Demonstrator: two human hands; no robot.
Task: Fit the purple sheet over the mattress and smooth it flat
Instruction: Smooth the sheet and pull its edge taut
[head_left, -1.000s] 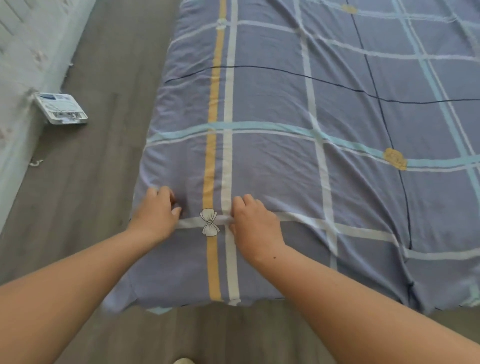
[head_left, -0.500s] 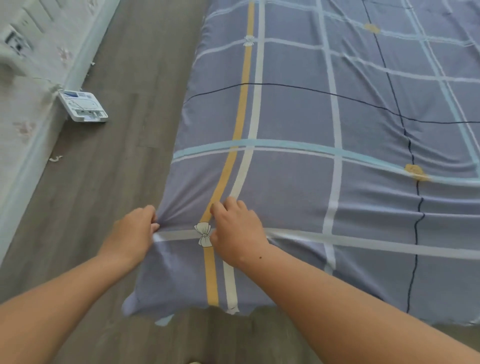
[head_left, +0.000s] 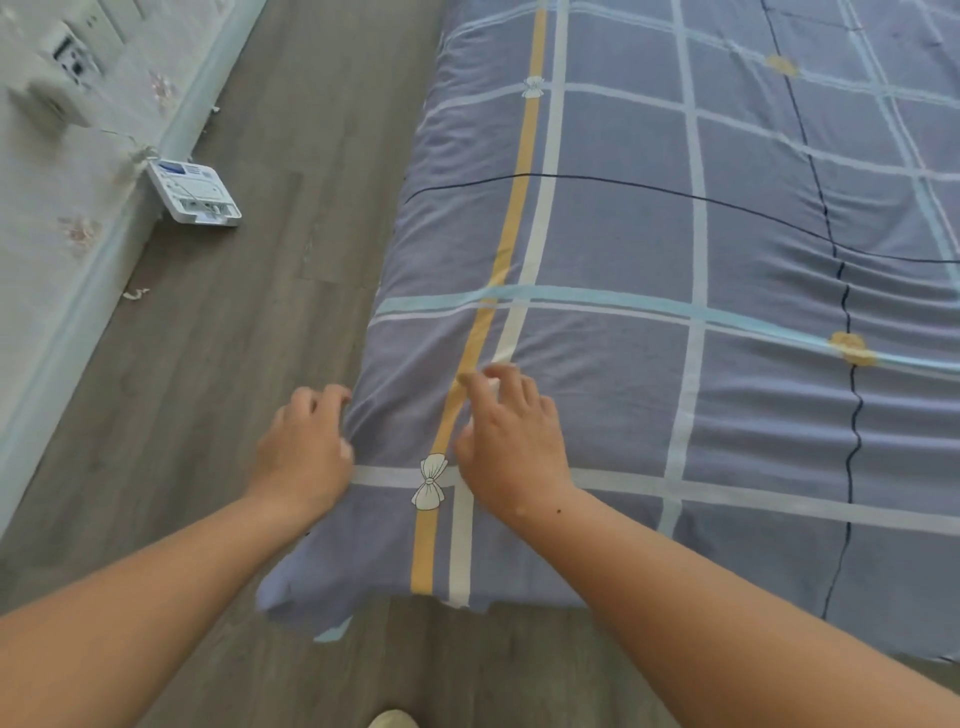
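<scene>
purple sheet (head_left: 623, 234), checked (rippled right), corner draped

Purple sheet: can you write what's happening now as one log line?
left hand grips purple sheet edge | right hand touches top | sheet wrinkled at right

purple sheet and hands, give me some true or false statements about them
1. The left hand and right hand both touch the purple sheet. True.
2. A white bow print lies between the hands. True.
3. The white device sits on the bed. False: it lies on the floor beside the wall.
4. The right hand hangs over the floor. False: it rests on top of the sheet, fingers spread.
</scene>
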